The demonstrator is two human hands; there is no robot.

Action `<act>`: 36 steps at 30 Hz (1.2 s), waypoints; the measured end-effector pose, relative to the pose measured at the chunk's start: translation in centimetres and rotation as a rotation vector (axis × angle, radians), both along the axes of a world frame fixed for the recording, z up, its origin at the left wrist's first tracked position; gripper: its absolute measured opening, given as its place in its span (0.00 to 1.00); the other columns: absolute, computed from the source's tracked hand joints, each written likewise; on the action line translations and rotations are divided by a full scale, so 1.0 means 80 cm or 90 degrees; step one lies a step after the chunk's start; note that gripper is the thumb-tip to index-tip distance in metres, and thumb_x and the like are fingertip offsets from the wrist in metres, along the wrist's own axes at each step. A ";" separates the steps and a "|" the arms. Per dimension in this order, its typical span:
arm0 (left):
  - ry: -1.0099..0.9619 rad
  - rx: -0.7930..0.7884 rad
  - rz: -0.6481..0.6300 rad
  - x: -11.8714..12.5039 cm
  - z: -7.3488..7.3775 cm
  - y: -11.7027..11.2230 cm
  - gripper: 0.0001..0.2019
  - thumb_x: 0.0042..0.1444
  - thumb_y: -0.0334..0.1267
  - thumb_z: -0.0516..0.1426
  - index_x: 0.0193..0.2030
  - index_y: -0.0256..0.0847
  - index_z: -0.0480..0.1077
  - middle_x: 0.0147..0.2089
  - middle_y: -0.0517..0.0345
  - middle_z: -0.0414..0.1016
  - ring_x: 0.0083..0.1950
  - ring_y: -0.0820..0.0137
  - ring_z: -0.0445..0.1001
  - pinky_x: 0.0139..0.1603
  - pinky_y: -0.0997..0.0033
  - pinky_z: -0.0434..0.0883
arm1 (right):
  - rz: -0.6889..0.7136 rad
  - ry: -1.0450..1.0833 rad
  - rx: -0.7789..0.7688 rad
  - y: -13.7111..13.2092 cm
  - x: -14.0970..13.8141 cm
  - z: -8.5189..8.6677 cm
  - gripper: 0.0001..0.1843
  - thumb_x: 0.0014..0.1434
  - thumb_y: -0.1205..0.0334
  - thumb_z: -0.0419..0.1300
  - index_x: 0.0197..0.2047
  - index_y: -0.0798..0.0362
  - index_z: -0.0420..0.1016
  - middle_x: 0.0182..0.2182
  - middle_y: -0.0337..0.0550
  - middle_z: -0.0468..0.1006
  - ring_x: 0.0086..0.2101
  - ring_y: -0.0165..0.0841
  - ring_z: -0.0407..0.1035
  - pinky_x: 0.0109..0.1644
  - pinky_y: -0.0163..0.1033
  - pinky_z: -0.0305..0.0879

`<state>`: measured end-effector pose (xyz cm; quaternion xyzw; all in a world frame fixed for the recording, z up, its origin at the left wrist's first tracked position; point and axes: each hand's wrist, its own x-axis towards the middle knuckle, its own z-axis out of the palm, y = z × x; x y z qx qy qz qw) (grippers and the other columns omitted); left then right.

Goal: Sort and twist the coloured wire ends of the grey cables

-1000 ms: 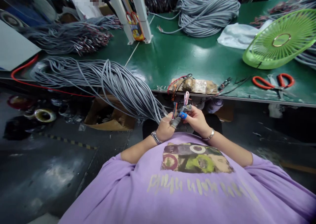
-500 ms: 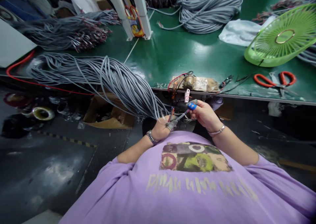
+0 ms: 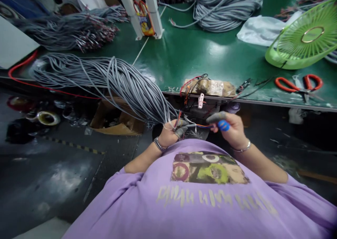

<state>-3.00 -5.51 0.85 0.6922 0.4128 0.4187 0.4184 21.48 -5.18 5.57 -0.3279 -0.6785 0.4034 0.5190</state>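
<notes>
My left hand point(image 3: 168, 135) is closed on a grey cable point(image 3: 190, 125), pinched between thumb and forefinger, which wear grey finger covers. From its stripped end, thin coloured wires point(image 3: 202, 126) run out to the right, orange and dark blue among them. Their far ends meet the fingertips of my right hand point(image 3: 233, 131), which has a grey cover on one finger and a blue wrap on another. Loose whitish strands point(image 3: 196, 135) hang below the cable end. Beside my left hand, the large bundle of grey cables point(image 3: 131, 88) slopes down off the table, with red-tipped wires point(image 3: 179, 117) sticking up there.
Along the edge of the green table point(image 3: 173, 53) lie a taped wooden block point(image 3: 217, 88) with wires and a pink-white clip point(image 3: 200, 101). Red-handled scissors point(image 3: 300, 86) and a green fan point(image 3: 305, 35) are at right. A cardboard box point(image 3: 116, 121) stands below.
My right hand has moved right, away from my left hand, and the coloured wires now show stretched between them. My left hand keeps its hold on the cable. The view has shifted slightly.
</notes>
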 end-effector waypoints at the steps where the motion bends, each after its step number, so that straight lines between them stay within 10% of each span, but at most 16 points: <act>1: 0.021 0.035 -0.014 -0.001 0.001 0.000 0.14 0.60 0.47 0.59 0.39 0.35 0.76 0.32 0.54 0.77 0.32 0.72 0.73 0.36 0.73 0.72 | -0.057 0.038 -0.052 0.003 0.003 0.000 0.16 0.64 0.49 0.57 0.38 0.52 0.79 0.22 0.39 0.74 0.21 0.27 0.66 0.25 0.33 0.64; 3: 0.059 0.098 -0.061 -0.002 0.003 0.000 0.11 0.61 0.43 0.59 0.39 0.36 0.76 0.33 0.55 0.77 0.32 0.73 0.74 0.37 0.74 0.71 | -0.115 0.036 -0.131 0.009 0.007 0.002 0.14 0.60 0.49 0.63 0.38 0.52 0.78 0.24 0.39 0.76 0.23 0.28 0.69 0.28 0.34 0.68; 10: 0.112 0.126 -0.112 -0.001 0.004 0.003 0.10 0.61 0.40 0.58 0.43 0.37 0.77 0.35 0.52 0.78 0.35 0.71 0.76 0.39 0.73 0.71 | 0.151 -0.080 -0.312 0.017 -0.017 -0.004 0.15 0.44 0.55 0.73 0.31 0.54 0.76 0.28 0.39 0.78 0.29 0.31 0.72 0.36 0.38 0.72; 19: 0.047 -0.083 -0.176 -0.001 0.012 0.005 0.18 0.59 0.48 0.59 0.48 0.36 0.78 0.38 0.50 0.81 0.36 0.69 0.77 0.39 0.72 0.73 | 0.025 0.247 -0.548 0.012 -0.046 -0.027 0.21 0.37 0.61 0.76 0.31 0.53 0.71 0.25 0.36 0.76 0.24 0.26 0.69 0.25 0.31 0.66; 27: -0.078 -0.164 -0.168 -0.005 0.020 0.011 0.22 0.54 0.53 0.63 0.42 0.33 0.78 0.30 0.51 0.78 0.27 0.74 0.72 0.30 0.75 0.72 | -0.179 0.461 -0.618 0.061 -0.003 -0.050 0.15 0.45 0.68 0.70 0.34 0.50 0.69 0.26 0.31 0.76 0.25 0.22 0.70 0.25 0.26 0.65; 36: -0.153 -0.207 -0.017 0.008 0.000 0.036 0.25 0.50 0.55 0.65 0.43 0.33 0.77 0.28 0.55 0.75 0.25 0.77 0.69 0.21 0.81 0.64 | 0.058 0.241 -0.676 0.090 -0.016 -0.042 0.25 0.56 0.38 0.62 0.36 0.53 0.71 0.25 0.41 0.77 0.19 0.25 0.66 0.19 0.29 0.61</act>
